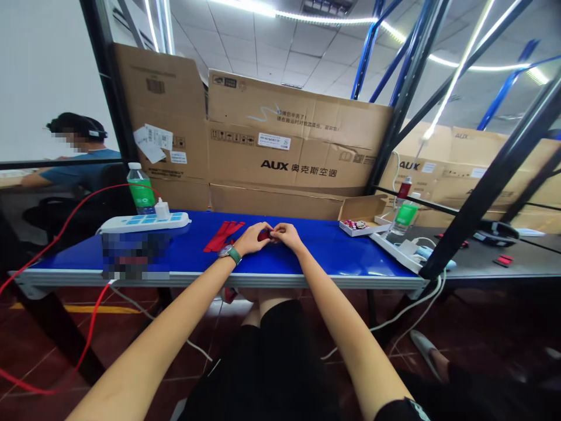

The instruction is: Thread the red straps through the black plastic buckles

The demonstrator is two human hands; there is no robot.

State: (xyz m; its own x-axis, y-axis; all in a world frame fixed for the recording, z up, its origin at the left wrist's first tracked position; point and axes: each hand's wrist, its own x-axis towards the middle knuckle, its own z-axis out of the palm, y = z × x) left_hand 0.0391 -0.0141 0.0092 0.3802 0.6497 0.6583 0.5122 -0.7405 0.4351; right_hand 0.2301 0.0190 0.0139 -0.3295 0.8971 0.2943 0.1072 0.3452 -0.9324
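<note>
My left hand point(253, 238), with a green-strapped watch point(231, 252) on its wrist, is closed over the blue tabletop. Its thumb and fingers curl round a small red piece point(263, 235), perhaps fabric or ribbon; the fingers hide most of it. Meeting it from the right, my right hand point(286, 234) pinches at the same piece with thumb and fingertips. Several flat red strips point(220, 236) lie in an overlapping pile just left of my left hand.
A power strip point(144, 222) and a water bottle point(141, 188) stand at the left. To the right are an open small box point(360, 227) with red and white items, another bottle point(405, 215) and a second power strip point(397, 254). Cardboard point(289, 146) walls the back.
</note>
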